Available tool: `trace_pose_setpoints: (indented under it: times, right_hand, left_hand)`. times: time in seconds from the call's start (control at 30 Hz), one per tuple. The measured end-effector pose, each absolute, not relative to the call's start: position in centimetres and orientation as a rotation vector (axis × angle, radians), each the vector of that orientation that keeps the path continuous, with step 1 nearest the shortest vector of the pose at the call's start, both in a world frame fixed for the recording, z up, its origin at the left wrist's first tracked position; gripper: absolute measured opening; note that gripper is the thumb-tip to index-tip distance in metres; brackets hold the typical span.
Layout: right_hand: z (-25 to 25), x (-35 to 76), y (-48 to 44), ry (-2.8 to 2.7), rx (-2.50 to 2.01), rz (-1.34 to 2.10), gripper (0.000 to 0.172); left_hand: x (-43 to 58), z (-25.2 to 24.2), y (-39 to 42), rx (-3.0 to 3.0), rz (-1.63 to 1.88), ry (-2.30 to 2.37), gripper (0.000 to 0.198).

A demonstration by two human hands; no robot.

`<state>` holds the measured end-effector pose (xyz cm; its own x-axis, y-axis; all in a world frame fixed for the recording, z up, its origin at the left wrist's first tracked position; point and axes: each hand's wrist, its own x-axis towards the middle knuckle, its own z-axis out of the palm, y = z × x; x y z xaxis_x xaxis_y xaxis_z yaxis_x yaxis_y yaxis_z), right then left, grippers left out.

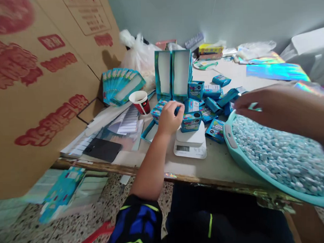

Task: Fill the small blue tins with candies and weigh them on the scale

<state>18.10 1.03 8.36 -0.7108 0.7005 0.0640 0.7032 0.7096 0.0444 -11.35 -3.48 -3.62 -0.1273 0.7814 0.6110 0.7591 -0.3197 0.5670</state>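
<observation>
Right forearm point(286, 112), teal basin point(255, 175) below, candies point(280, 156) inside

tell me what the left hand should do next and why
Probably the left hand should lift the small blue box off the white scale and set it in the blue tray: the hand is close beside that box, and the tray, just left of the scale, shows bare floor at its near end. Whether the hand already holds something is hard to tell.

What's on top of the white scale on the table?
A small blue box stands on the scale. It covers much of the scale's rear, so anything behind it cannot be seen.
</observation>
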Motion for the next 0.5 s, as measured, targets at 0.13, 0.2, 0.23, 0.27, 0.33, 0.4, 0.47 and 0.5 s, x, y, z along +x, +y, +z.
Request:
trace_pose_setpoints:
  times: [0.13,0.2,0.23,0.27,0.33,0.4,0.47,0.5]
  right_hand:
    - [5.8,24.7,1.0,-2.798,-1.366,0.021,0.026]
    - [4.0,25.7,1.1,-2.837,-1.283,0.126,0.030]
    - [3.3,25.6,1.1,-2.864,-1.234,0.185,0.032]
    - [2.8,25.4,1.0,-2.883,-1.198,0.235,0.034]
    - [2.5,24.6,0.9,-2.890,-1.198,0.288,0.037]
    - [2.7,23.9,0.9,-2.912,-1.253,0.321,0.036]
    - [2.9,23.6,1.0,-2.962,-1.296,0.369,0.036]
    - [3.0,23.6,1.1,-2.994,-1.298,0.402,0.036]
  left_hand:
    - [-11.4,-3.0,-3.6,2.015,1.535,1.850,0.022]
    - [-11.4,-2.9,-3.7,2.001,1.549,1.870,0.024]
    - [-11.3,-3.0,-3.7,1.997,1.551,1.884,0.025]
    - [-11.2,-3.1,-3.7,1.994,1.547,1.905,0.026]
    - [-11.0,-3.3,-3.7,2.000,1.526,1.960,0.027]
    - [-10.8,-3.5,-3.4,2.029,1.489,2.007,0.026]
    - [-10.5,-3.5,-3.2,2.064,1.455,2.032,0.026]
    - [-10.3,-3.5,-3.1,2.080,1.438,2.034,0.025]
